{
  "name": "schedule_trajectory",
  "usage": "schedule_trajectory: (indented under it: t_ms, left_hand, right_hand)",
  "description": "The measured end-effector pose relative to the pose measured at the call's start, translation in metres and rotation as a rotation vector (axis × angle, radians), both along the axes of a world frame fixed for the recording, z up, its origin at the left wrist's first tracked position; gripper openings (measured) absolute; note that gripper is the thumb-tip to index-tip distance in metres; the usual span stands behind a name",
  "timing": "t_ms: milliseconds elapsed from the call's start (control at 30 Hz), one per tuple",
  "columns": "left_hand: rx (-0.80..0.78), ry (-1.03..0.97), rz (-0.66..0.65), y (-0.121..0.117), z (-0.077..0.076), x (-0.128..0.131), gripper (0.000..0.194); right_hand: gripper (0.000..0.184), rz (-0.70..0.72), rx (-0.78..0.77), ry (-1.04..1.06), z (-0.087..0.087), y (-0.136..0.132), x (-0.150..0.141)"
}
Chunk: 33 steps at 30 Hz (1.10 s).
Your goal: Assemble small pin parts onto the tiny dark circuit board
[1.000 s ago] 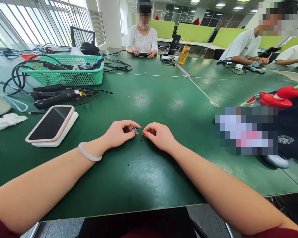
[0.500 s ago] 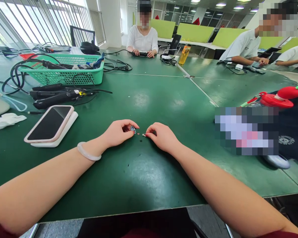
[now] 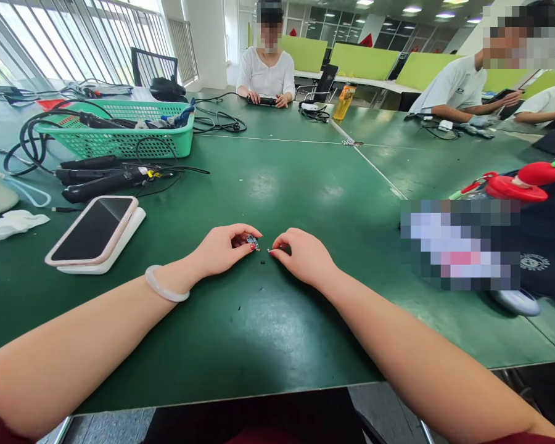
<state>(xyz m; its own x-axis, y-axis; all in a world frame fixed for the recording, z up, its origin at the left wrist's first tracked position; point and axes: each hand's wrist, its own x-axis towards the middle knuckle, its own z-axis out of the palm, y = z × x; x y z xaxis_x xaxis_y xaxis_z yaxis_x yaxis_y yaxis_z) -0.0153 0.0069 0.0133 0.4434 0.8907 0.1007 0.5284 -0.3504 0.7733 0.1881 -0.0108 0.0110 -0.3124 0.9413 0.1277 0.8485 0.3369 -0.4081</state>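
Note:
Above the green table [image 3: 277, 345], my left hand [image 3: 219, 250] pinches a small bluish-grey circuit board [image 3: 251, 240] between thumb and fingers. Part of the board is covered by the fingers. A short gap to the right, my right hand [image 3: 303, 254] is closed, with thumb and forefinger pinched on a tiny whitish piece [image 3: 269, 250] too small to name. Just below the gap between both hands lies a tiny black piece [image 3: 263, 263] on the tabletop.
At left lie a phone [image 3: 95, 229] on a white box, black corded tools [image 3: 106, 184] and a green basket [image 3: 124, 145] of cables. On the right are a red-lidded item [image 3: 520, 186], a dark bag [image 3: 546, 228] and a mouse [image 3: 515, 302]. A person [image 3: 266, 74] sits opposite.
My right hand has drawn slightly right, away from the board. My left hand shifted left, then back, tilting the board a little. At far right, a co-worker has raised a hand with a dark device.

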Motion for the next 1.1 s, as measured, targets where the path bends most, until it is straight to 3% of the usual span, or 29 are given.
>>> schedule_trajectory:
  t_ms: [667, 867, 1100]
  left_hand:
    - [-0.038, 0.005, 0.005, 0.000, -0.001, 0.001, 0.027]
    - [0.010, 0.057, 0.023, -0.002, 0.001, 0.001, 0.026]
    - [0.023, 0.055, -0.049, -0.004, 0.002, 0.001, 0.026]
  right_hand:
    - [0.019, 0.097, 0.100, -0.231, -0.009, 0.002, -0.005]
    - [0.020, 0.114, 0.180, -0.124, -0.003, -0.003, -0.007]
    - [0.025, 0.218, 0.274, -0.089, 0.000, -0.012, -0.015]
